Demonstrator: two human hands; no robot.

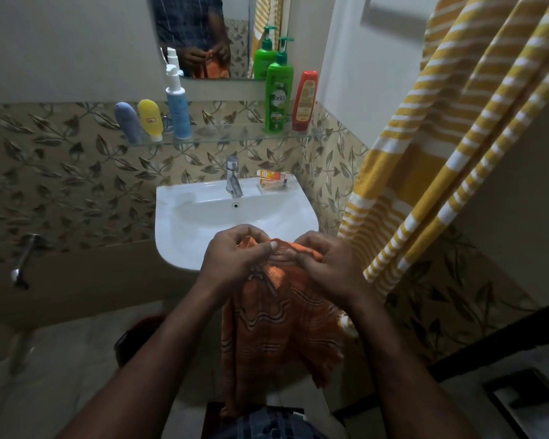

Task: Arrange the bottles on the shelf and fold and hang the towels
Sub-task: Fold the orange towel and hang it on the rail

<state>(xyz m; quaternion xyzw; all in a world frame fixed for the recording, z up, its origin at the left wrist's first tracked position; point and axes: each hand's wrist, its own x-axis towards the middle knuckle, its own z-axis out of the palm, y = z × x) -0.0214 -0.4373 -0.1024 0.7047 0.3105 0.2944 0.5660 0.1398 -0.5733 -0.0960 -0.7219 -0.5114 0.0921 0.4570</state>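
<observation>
An orange towel (279, 331) with dark wavy stripes hangs in front of me, below the sink. My left hand (235, 261) and my right hand (324, 264) both pinch its top edge, close together. On the glass shelf (229, 134) stand a grey-blue tube (128, 122), a yellow tube (150, 120), a blue pump bottle (177, 106), a green pump bottle (278, 96) and a red bottle (305, 100). A yellow and white striped towel (450, 147) hangs at the right.
A white sink (184, 229) with a chrome tap (233, 179) sits under the shelf; a small orange box (271, 179) lies on its rim. A mirror (203, 36) hangs above. A wall tap (24, 261) juts out at the left.
</observation>
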